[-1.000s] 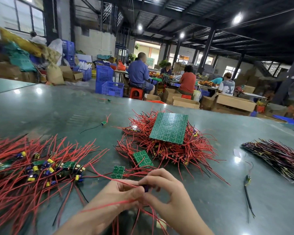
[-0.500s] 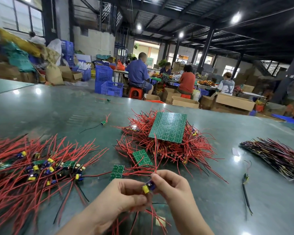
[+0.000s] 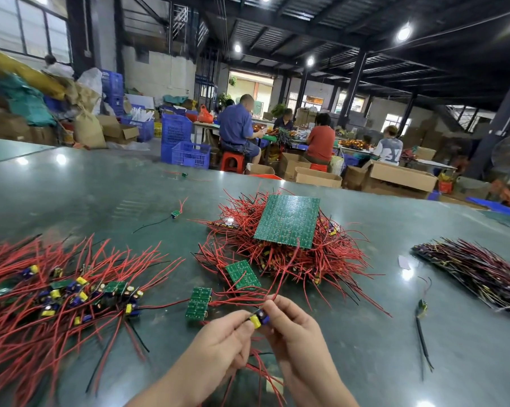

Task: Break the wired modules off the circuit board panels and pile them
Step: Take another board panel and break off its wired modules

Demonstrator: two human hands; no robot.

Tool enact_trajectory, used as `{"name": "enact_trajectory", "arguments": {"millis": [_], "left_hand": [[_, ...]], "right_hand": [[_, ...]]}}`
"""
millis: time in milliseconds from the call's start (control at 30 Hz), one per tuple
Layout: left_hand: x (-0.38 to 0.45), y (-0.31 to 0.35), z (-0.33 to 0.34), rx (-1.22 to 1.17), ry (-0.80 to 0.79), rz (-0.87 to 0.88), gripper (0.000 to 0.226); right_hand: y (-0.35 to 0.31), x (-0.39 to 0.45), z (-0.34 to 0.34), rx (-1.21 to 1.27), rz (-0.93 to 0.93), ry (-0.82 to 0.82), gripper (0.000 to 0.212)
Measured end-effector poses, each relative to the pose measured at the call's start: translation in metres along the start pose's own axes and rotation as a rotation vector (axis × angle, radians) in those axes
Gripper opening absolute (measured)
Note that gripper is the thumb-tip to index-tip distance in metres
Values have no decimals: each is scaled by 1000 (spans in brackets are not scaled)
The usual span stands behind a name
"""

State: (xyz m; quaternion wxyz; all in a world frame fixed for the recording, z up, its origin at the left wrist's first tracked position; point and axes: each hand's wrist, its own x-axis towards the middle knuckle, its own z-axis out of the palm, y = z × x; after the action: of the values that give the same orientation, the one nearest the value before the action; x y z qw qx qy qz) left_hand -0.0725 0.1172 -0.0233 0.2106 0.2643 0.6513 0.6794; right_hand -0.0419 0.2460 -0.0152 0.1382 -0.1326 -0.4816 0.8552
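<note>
My left hand (image 3: pixel 221 339) and my right hand (image 3: pixel 292 327) meet near the table's front edge, both pinching a small wired module (image 3: pixel 259 319) with a yellow and blue capacitor; its red wires trail up and down between my fingers. A pile of broken-off modules (image 3: pixel 71 292) with red wires lies at the left. A large green panel (image 3: pixel 287 221) rests on a heap of red-wired boards (image 3: pixel 292 259) in the middle. Two small panel pieces (image 3: pixel 199 304) (image 3: pixel 242 274) lie just beyond my hands.
A bundle of dark wired parts (image 3: pixel 477 268) lies at the right, with a loose black-wired module (image 3: pixel 421 309) beside it. Another stray module (image 3: pixel 175 213) sits farther back on the green table (image 3: pixel 86 195). Several seated people (image 3: pixel 237 127), crates and cardboard boxes stand beyond the table.
My hands have lifted and turned the module, so its yellow and blue capacitor now shows between my fingertips. The piles and panels have not moved.
</note>
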Motion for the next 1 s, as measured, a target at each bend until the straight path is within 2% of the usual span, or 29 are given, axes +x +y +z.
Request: {"name": "enact_trajectory", "arguments": {"millis": [100, 233, 367, 500, 700, 767, 900, 1000], "left_hand": [[-1, 3, 1, -60, -36, -50, 31], [-2, 3, 1, -168, -118, -94, 48], [0, 1, -1, -266, -158, -117, 40], [-1, 3, 1, -191, -164, -113, 40], [1, 4, -1, -144, -61, -60, 28], [1, 3, -3, -121, -67, -60, 28], [2, 3, 0, -102, -133, -55, 34], [1, 2, -3, -96, -150, -45, 35]], "right_hand": [[2, -1, 5, 152, 53, 49, 8], [-1, 0, 3, 169, 3, 104, 7], [-3, 0, 3, 171, -71, 114, 6], [-15, 5, -11, 213, -153, 214, 14], [-28, 7, -20, 190, -199, 236, 17], [-35, 10, -26, 258, -193, 257, 22], [-36, 13, -32, 286, -207, 286, 14], [-38, 14, -34, 301, -260, 340, 20]]}}
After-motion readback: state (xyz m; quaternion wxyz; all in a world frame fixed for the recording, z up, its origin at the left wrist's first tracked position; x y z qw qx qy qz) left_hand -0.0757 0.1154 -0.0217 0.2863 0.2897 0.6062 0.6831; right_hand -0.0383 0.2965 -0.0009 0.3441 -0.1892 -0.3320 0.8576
